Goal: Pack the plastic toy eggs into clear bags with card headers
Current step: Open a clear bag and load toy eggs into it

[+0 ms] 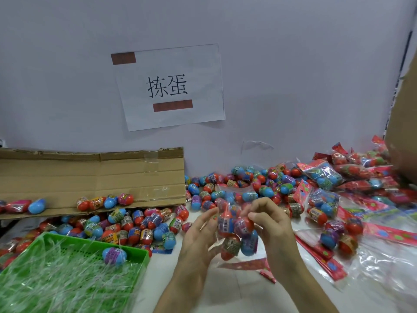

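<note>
Right hand (270, 224) grip pinches the clear bag (237, 233); left hand (198, 236) rests flat-fingered against it — bare table (239, 290) beneath.

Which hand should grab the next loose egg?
Left, probably. The left hand only rests flat against the bag, and loose eggs lie just beside it. The right hand pinches the bag, with mostly packed bags on its side.
</note>
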### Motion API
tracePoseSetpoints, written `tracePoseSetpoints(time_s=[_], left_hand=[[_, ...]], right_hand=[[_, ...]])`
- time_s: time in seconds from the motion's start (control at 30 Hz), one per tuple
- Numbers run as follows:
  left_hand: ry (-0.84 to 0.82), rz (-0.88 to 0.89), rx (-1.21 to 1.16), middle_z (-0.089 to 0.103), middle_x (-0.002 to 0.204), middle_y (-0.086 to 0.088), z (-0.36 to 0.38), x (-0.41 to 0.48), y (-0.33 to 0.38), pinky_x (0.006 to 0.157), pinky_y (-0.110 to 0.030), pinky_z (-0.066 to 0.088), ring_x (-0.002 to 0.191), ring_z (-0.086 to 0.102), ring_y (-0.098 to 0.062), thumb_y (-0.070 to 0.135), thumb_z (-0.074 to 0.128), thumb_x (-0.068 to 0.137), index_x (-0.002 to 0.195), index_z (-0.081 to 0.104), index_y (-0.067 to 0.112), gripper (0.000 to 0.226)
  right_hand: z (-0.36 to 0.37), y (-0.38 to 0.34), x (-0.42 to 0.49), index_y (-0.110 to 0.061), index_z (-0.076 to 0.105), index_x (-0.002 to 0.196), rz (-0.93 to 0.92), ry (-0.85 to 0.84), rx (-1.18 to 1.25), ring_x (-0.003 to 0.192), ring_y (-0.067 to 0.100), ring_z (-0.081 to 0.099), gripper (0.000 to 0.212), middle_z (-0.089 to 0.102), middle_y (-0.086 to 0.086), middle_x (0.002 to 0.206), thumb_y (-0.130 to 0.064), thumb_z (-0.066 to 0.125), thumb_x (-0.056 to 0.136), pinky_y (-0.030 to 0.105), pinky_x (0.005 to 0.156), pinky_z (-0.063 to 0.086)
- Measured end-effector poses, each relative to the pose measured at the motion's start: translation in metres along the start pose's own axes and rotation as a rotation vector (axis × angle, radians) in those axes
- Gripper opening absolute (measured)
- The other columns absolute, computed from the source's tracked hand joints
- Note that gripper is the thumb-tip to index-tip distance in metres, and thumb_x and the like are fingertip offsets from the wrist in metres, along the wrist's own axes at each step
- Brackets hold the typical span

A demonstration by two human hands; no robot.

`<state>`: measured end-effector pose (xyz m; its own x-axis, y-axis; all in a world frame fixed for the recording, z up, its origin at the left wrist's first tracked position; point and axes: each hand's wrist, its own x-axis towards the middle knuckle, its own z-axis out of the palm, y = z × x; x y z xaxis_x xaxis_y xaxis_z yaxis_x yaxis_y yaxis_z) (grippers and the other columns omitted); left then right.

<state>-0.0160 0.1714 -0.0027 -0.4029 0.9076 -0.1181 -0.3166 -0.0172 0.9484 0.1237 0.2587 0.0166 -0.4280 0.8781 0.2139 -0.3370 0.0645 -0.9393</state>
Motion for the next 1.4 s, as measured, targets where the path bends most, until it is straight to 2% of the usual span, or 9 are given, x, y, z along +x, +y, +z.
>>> tracePoseSetpoints(time_s=[0.13,0.2,0.27,0.5,0.73,0.83,1.17,1.33,1.4], left_hand=[[0.001,0.011,0.041,0.076,0.116,-0.010,0.000,-0.001,-0.001,0.084,-0.038,0.059,0.109,0.072,-0.031,0.071,0.080,0.061,0.128,0.066,0.025,0.082],[0.027,0.006,0.050,0.074,0.120,-0.010,0.001,-0.003,-0.001,0.083,-0.037,0.060,0.110,0.072,-0.030,0.068,0.078,0.058,0.131,0.063,0.025,0.086],[0.066,0.019,0.041,0.073,0.120,-0.012,0.001,-0.002,-0.002,0.078,-0.034,0.060,0.111,0.071,-0.031,0.055,0.089,0.062,0.129,0.065,0.024,0.078],[0.101,0.044,0.016,0.076,0.110,-0.012,0.000,-0.003,-0.001,0.072,-0.045,0.063,0.100,0.075,-0.035,0.033,0.087,0.071,0.103,0.075,0.031,0.034],[0.081,0.092,0.069,0.075,0.099,-0.015,-0.003,-0.002,-0.005,0.066,-0.037,0.059,0.084,0.071,-0.026,0.030,0.072,0.071,0.093,0.073,0.023,0.023],[0.053,0.122,0.090,0.074,0.090,-0.011,-0.003,-0.001,-0.007,0.063,-0.032,0.058,0.077,0.072,-0.018,0.018,0.071,0.083,0.088,0.072,0.018,0.005],[0.193,0.204,0.090,0.070,0.086,-0.010,0.005,-0.003,-0.010,0.080,-0.045,0.057,0.092,0.065,-0.031,-0.001,0.058,0.092,0.076,0.072,0.019,0.029],[0.177,0.186,0.093,0.074,0.093,-0.007,0.008,-0.006,-0.010,0.070,-0.039,0.057,0.095,0.068,-0.031,0.023,0.072,0.080,0.084,0.077,0.021,0.007],[0.164,0.118,0.058,0.075,0.105,-0.011,0.006,-0.004,-0.009,0.075,-0.047,0.059,0.104,0.070,-0.035,0.031,0.079,0.074,0.093,0.079,0.020,0.022]], right_hand=[[0.003,0.005,0.000,-0.019,0.064,0.076,0.010,0.028,-0.077,0.081,0.014,0.064,0.027,0.066,0.000,0.080,0.001,0.062,0.094,0.025,0.067,0.057],[0.004,0.006,0.000,-0.015,0.064,0.083,0.004,0.031,-0.142,0.084,0.017,0.065,0.019,0.066,-0.001,0.081,0.001,0.064,0.094,0.026,0.073,0.057],[0.005,0.008,0.000,-0.014,0.064,0.091,0.026,-0.001,-0.167,0.088,0.019,0.065,0.010,0.066,-0.003,0.083,-0.014,0.073,0.090,0.025,0.077,0.057],[0.010,0.008,-0.005,-0.045,0.060,0.106,0.019,-0.159,-0.346,0.098,0.006,0.066,0.049,0.067,-0.017,0.101,-0.052,0.078,0.062,0.022,0.075,0.058],[0.018,0.009,-0.012,-0.040,0.057,0.112,-0.130,-0.139,-0.553,0.098,-0.001,0.062,0.046,0.062,-0.025,0.099,-0.031,0.075,0.070,0.012,0.076,0.051],[0.018,0.010,-0.012,-0.034,0.060,0.109,-0.148,-0.109,-0.526,0.094,0.004,0.065,0.042,0.064,-0.021,0.097,-0.020,0.073,0.072,0.016,0.075,0.054],[0.015,0.013,-0.008,-0.036,0.065,0.093,0.053,-0.127,-0.297,0.085,0.013,0.070,0.042,0.071,-0.005,0.091,-0.013,0.077,0.060,0.031,0.073,0.061],[0.007,0.016,-0.003,-0.019,0.069,0.085,0.244,-0.155,-0.087,0.082,0.021,0.067,0.035,0.068,0.007,0.083,-0.007,0.071,0.053,0.042,0.075,0.061],[0.006,0.016,-0.003,-0.019,0.070,0.088,0.294,-0.175,-0.053,0.083,0.022,0.068,0.033,0.069,0.006,0.085,-0.012,0.073,0.056,0.036,0.073,0.058]])
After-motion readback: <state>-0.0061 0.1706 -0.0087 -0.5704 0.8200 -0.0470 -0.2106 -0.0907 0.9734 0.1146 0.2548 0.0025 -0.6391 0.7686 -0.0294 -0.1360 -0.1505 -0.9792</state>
